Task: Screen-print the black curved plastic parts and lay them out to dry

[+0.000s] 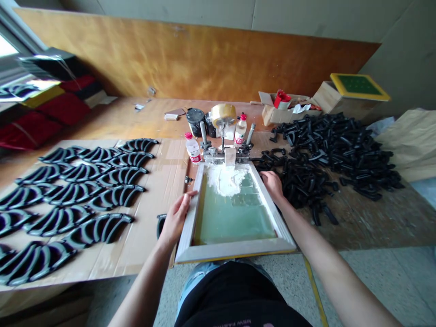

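Note:
A silkscreen frame with grey-white rails and greenish mesh lies in front of me, white paste spread over its far end. My left hand is at the frame's left rail, fingers together and fingertips against it; the fingers' undersides are hidden. Just left of that hand a black curved handle shows in part. Along the right rail, my right hand is closed, its fingers curled near the far corner beside black handles. What it holds, if anything, is hidden. A metal clamp stands at the frame's far end.
Rows of black curved handles cover the cardboard at left. A heap of black handles lies at right. Behind the frame stand two red-capped bottles, a tape roll and a black tub. Boxes sit at back right.

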{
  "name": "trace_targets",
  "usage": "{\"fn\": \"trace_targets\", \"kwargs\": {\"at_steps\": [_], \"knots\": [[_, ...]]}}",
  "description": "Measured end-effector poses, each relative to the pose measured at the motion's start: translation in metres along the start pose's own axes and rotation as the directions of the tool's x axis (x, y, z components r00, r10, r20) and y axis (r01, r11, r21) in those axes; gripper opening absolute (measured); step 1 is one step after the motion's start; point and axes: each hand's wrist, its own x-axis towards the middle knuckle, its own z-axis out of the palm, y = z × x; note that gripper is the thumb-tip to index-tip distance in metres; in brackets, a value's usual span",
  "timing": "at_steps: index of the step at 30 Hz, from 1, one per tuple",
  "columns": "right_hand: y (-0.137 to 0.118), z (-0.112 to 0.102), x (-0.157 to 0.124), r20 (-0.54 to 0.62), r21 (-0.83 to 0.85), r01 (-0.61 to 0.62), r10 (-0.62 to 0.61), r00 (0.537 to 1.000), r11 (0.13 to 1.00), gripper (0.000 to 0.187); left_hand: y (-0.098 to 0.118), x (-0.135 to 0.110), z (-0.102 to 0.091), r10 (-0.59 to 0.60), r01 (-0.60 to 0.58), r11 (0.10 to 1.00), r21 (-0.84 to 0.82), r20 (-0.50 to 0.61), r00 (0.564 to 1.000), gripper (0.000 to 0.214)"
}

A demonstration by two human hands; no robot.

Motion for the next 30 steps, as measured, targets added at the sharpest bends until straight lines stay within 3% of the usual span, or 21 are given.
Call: {"fn": "trace_targets", "kwargs": {"at_steps": [2, 4, 6, 8, 11, 13, 17, 19, 24, 26, 30], "knots": [[-0.008, -0.006, 0.022, -0.139, 0.024, -0.025, 0.028, 0.990, 0.999, 0.040, -0.031, -0.003, 0.002, -0.086, 0.084, 0.994, 0.066, 0.020, 0.996, 0.065], [-0.031, -0.004, 0.046, -0.179, 0.044, 0.091, -0.082, 0.980, 0.995, 0.053, -0.055, -0.001, 0.007, -0.145, 0.141, 0.984, 0.107, 0.027, 0.989, 0.073], [-0.058, 0.004, 0.066, -0.072, 0.031, 0.218, -0.216, 0.974, 0.975, 0.058, -0.072, 0.003, 0.011, -0.156, 0.154, 0.978, 0.140, 0.008, 0.988, 0.076], [-0.079, 0.015, 0.076, 0.093, -0.011, 0.251, -0.249, 0.964, 0.968, 0.041, -0.081, 0.007, 0.013, -0.153, 0.151, 0.978, 0.146, 0.004, 0.988, 0.074], [-0.091, 0.025, 0.062, 0.248, -0.092, 0.273, -0.244, 0.938, 0.957, 0.012, -0.086, 0.009, 0.013, -0.144, 0.144, 0.982, 0.122, -0.009, 0.990, 0.068], [-0.089, 0.023, 0.038, 0.288, -0.090, 0.362, -0.323, 0.901, 0.928, 0.011, -0.088, 0.008, 0.012, -0.142, 0.144, 0.982, 0.121, -0.024, 0.990, 0.064], [-0.081, 0.004, 0.003, 0.363, 0.068, 0.596, -0.576, 0.732, 0.800, 0.020, -0.087, 0.007, 0.014, -0.110, 0.115, 0.987, 0.117, -0.048, 0.993, 0.057], [-0.079, -0.004, 0.005, 0.384, 0.126, 0.622, -0.617, 0.687, 0.772, 0.018, -0.085, 0.006, 0.015, -0.094, 0.100, 0.989, 0.112, -0.054, 0.994, 0.055], [-0.083, 0.009, 0.015, 0.222, 0.076, 0.528, -0.531, 0.818, 0.846, 0.020, -0.074, 0.004, 0.014, -0.138, 0.141, 0.984, 0.113, -0.038, 0.990, 0.064], [-0.082, 0.017, 0.003, 0.174, 0.077, 0.562, -0.566, 0.806, 0.824, 0.024, -0.071, 0.002, 0.013, -0.164, 0.166, 0.982, 0.094, -0.025, 0.986, 0.068], [-0.080, 0.014, -0.011, 0.191, 0.150, 0.608, -0.626, 0.756, 0.779, 0.020, -0.067, 0.001, 0.012, -0.187, 0.189, 0.979, 0.074, -0.029, 0.982, 0.070]]}}
